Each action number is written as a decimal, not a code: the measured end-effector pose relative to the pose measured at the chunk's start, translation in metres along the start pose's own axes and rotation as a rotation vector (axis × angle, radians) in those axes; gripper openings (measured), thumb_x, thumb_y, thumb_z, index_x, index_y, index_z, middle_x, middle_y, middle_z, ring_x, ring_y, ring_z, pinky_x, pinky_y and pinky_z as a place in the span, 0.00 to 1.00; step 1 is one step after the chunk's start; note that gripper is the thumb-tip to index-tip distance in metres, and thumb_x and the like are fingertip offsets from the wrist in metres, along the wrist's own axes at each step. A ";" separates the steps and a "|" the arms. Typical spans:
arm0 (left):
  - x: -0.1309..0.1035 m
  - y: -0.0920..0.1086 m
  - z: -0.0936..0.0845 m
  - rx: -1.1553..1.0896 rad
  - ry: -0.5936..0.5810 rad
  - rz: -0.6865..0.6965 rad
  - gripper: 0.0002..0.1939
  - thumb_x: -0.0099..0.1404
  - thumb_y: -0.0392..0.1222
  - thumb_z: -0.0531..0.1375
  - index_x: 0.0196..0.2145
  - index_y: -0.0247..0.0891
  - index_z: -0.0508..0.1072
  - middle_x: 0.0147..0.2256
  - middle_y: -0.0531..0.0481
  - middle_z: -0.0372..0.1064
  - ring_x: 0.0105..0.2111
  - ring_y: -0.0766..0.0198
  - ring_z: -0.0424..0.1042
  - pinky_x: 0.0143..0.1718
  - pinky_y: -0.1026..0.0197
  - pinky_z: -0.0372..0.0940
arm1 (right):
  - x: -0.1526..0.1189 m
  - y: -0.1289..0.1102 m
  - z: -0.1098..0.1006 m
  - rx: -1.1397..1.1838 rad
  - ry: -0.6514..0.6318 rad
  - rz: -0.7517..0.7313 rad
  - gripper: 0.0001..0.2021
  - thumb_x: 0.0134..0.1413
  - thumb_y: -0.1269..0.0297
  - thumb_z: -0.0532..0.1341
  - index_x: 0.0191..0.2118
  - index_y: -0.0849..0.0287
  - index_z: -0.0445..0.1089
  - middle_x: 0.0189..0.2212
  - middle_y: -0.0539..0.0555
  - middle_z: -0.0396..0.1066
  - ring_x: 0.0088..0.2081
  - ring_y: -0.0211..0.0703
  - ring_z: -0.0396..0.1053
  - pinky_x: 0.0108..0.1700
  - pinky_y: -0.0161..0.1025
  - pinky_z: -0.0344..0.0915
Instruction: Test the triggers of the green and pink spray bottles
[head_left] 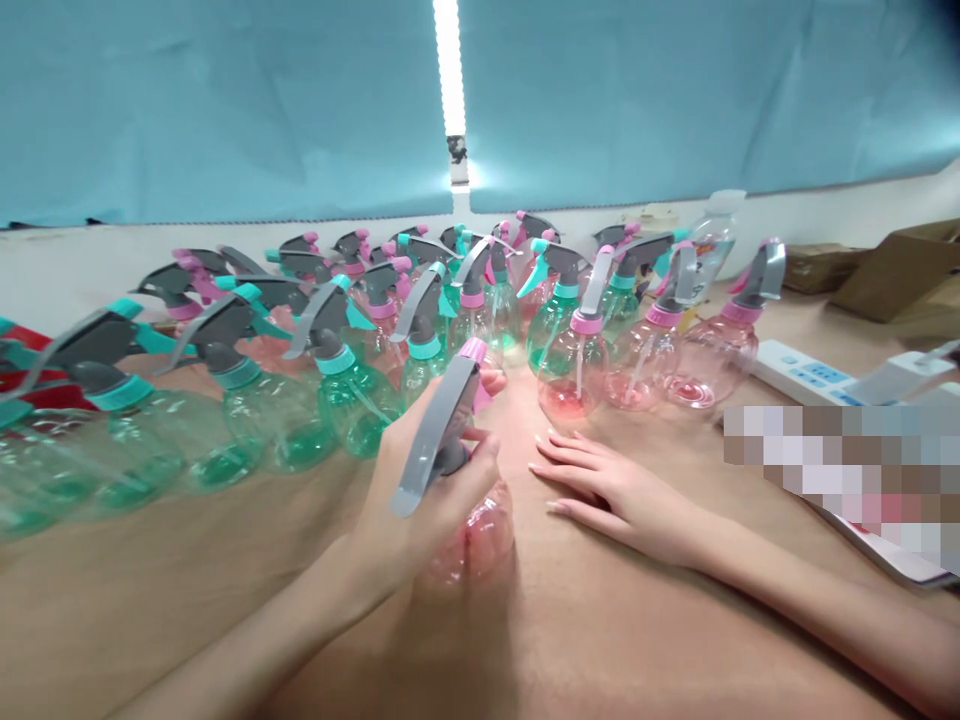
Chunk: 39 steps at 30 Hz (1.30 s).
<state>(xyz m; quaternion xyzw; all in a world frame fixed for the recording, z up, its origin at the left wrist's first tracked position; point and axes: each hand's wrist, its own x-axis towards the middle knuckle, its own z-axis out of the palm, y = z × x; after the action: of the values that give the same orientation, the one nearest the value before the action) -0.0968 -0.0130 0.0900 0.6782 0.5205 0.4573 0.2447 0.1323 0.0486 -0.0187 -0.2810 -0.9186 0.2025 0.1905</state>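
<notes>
My left hand (420, 490) is wrapped around the neck of a pink spray bottle (484, 535), just below its grey trigger head with a pink nozzle. The bottle is upright and its base is close to or on the brown tabletop (600, 640); I cannot tell which. To the right, my right hand (611, 490) lies flat on the tabletop with its fingers spread, holding nothing. Just beyond its fingertips stands another pink spray bottle (574, 375). On the left, a green spray bottle (356, 400) is nearest to my left hand.
Several green and pink spray bottles fill the left and back of the table. A clear plastic bottle (712, 240) stands behind them. At right are a white power strip (802, 370), a blurred-out flat object (862, 490) and a cardboard box (892, 270). Blue sheeting (225, 110) hangs behind.
</notes>
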 end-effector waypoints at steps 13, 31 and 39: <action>-0.001 0.000 0.000 0.017 0.003 0.024 0.20 0.63 0.35 0.54 0.53 0.43 0.68 0.33 0.55 0.65 0.25 0.70 0.61 0.26 0.67 0.61 | 0.000 0.000 0.001 -0.023 -0.005 -0.003 0.23 0.68 0.51 0.53 0.63 0.54 0.65 0.65 0.57 0.59 0.68 0.54 0.53 0.67 0.58 0.52; -0.002 -0.001 0.001 0.016 0.013 0.064 0.18 0.63 0.35 0.55 0.51 0.43 0.69 0.33 0.55 0.66 0.27 0.68 0.65 0.27 0.66 0.63 | 0.000 0.000 0.001 -0.029 0.002 0.000 0.23 0.68 0.52 0.54 0.63 0.54 0.65 0.65 0.57 0.59 0.68 0.55 0.53 0.67 0.58 0.53; -0.001 -0.003 0.000 0.038 0.031 0.089 0.18 0.62 0.33 0.55 0.49 0.45 0.70 0.33 0.55 0.66 0.27 0.69 0.67 0.25 0.67 0.62 | 0.001 -0.001 0.001 -0.005 0.014 0.005 0.22 0.67 0.52 0.55 0.62 0.54 0.67 0.65 0.58 0.60 0.67 0.56 0.53 0.66 0.58 0.53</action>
<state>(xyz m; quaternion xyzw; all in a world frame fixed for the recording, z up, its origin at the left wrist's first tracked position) -0.0981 -0.0130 0.0875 0.6982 0.5019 0.4683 0.2033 0.1311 0.0480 -0.0188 -0.2852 -0.9170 0.1986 0.1956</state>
